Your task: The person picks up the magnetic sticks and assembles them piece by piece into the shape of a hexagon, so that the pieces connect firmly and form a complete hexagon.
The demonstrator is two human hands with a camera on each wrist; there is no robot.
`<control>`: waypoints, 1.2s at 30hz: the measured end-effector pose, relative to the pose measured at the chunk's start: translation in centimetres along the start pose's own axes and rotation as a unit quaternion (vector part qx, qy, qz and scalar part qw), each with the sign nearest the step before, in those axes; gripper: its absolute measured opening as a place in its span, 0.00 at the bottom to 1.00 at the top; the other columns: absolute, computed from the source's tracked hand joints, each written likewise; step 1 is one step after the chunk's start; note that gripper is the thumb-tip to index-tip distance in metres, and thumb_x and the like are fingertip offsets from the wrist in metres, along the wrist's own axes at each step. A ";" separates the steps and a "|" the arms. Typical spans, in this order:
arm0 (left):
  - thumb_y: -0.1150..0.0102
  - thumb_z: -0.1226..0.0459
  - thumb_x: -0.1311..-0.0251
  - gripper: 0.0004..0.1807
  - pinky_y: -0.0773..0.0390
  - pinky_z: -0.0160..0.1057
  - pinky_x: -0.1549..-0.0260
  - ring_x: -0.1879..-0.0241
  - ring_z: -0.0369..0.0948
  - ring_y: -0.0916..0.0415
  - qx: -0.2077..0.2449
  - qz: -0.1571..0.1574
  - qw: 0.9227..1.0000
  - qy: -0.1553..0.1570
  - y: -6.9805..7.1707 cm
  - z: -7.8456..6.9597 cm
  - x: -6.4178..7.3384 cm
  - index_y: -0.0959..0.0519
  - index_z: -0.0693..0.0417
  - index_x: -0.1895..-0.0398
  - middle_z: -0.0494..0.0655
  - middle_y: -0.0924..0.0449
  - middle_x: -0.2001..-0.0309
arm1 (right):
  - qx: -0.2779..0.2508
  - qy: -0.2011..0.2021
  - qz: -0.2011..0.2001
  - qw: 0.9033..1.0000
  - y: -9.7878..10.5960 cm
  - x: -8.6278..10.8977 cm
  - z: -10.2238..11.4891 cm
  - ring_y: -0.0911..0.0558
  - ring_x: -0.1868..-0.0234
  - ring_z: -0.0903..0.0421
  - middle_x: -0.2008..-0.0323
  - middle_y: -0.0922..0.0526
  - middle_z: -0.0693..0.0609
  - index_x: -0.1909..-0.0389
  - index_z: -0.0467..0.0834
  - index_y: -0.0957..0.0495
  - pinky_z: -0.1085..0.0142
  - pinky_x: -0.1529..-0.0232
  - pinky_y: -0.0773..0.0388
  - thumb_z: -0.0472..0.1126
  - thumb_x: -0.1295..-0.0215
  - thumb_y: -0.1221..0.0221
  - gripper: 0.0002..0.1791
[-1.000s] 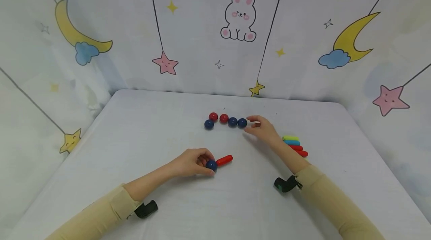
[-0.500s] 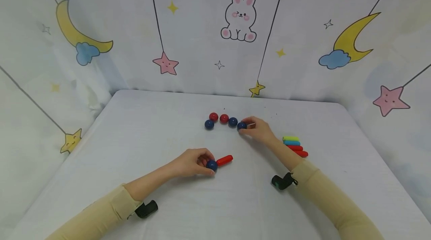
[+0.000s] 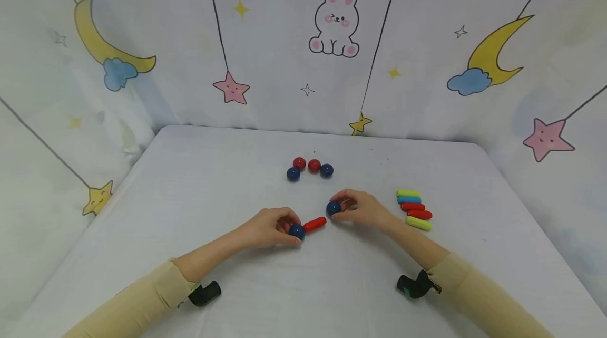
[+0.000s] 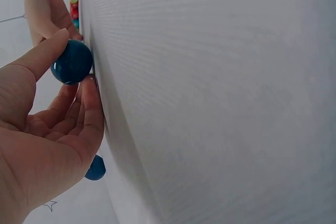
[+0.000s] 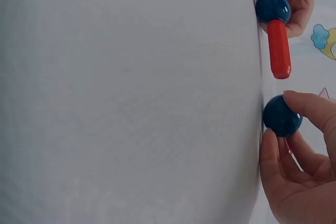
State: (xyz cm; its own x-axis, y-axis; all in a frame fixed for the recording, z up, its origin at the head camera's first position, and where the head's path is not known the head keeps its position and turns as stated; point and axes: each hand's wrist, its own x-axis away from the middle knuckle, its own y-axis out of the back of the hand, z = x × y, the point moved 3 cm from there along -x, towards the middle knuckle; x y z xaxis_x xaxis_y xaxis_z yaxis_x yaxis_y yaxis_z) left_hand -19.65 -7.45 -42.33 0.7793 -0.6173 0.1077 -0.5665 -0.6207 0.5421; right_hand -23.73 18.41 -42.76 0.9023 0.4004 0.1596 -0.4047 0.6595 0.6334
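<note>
In the head view my left hand (image 3: 271, 228) pinches a dark blue ball (image 3: 297, 231) on the white table. A red stick (image 3: 315, 224) juts from that ball toward the right; the right wrist view shows its free end (image 5: 282, 72) facing the other hand. My right hand (image 3: 362, 208) holds a second blue ball (image 3: 334, 208) between thumb and fingers, a small gap from the stick's tip. Thumb and fingertips also show around this ball (image 5: 283, 116) in the right wrist view. The left wrist view has the first ball (image 4: 72, 62) between my left thumb and fingers.
Farther back on the table (image 3: 227, 169) lie two red balls (image 3: 314, 165) and two blue balls (image 3: 326, 170). To the right of my right hand several short sticks (image 3: 412, 206), yellow-green, blue and red, lie in a stack-like row. A patterned curtain (image 3: 284, 53) hangs behind.
My right hand took the rightmost blue ball from the back group and brought it toward me, close to the red stick's end. My left hand stayed in place with its ball.
</note>
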 end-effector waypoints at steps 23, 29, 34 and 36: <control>0.34 0.52 0.41 0.18 0.24 0.36 0.64 0.66 0.37 0.25 -0.046 -0.010 0.999 -0.018 -0.5 -1.2 -3.0 0.21 0.52 0.54 0.38 0.21 0.65 | -0.034 0.016 0.020 0.999 -0.9 1.2 0.8 0.22 0.56 0.53 0.58 0.20 0.52 0.47 0.45 0.22 0.62 0.54 0.22 0.43 0.42 0.31 0.22; 0.35 0.54 0.40 0.20 0.24 0.33 0.66 0.68 0.35 0.24 -0.055 -0.006 0.998 -0.023 -1.4 -2.2 -5.3 0.23 0.56 0.50 0.40 0.21 0.66 | -0.041 0.025 0.028 0.998 -0.8 1.4 0.6 0.22 0.56 0.54 0.57 0.19 0.52 0.46 0.44 0.23 0.62 0.54 0.23 0.43 0.41 0.31 0.23; 0.35 0.57 0.39 0.19 0.25 0.32 0.67 0.69 0.35 0.25 -0.055 -0.002 0.998 -0.022 -1.9 -2.3 -6.1 0.23 0.57 0.49 0.41 0.21 0.67 | -0.045 0.028 0.026 0.998 -0.4 1.8 0.2 0.21 0.55 0.53 0.55 0.18 0.51 0.45 0.44 0.23 0.61 0.53 0.22 0.43 0.40 0.32 0.22; 0.36 0.57 0.38 0.18 0.25 0.32 0.67 0.69 0.36 0.25 -0.052 -0.002 0.998 -0.022 -2.0 -2.3 -6.2 0.22 0.57 0.50 0.41 0.21 0.67 | -0.039 0.026 0.018 0.999 0.0 2.0 -0.2 0.21 0.55 0.53 0.54 0.19 0.52 0.45 0.44 0.23 0.60 0.52 0.23 0.43 0.39 0.33 0.21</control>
State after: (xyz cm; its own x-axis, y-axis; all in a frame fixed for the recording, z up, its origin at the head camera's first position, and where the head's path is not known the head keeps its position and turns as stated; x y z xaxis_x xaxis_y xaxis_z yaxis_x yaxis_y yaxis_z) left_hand -22.71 -1.27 -42.16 0.7671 -0.6376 0.0703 -0.5315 -0.5704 0.6262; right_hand -21.91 19.38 -42.61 0.8792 0.4554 0.1399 -0.4482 0.6910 0.5672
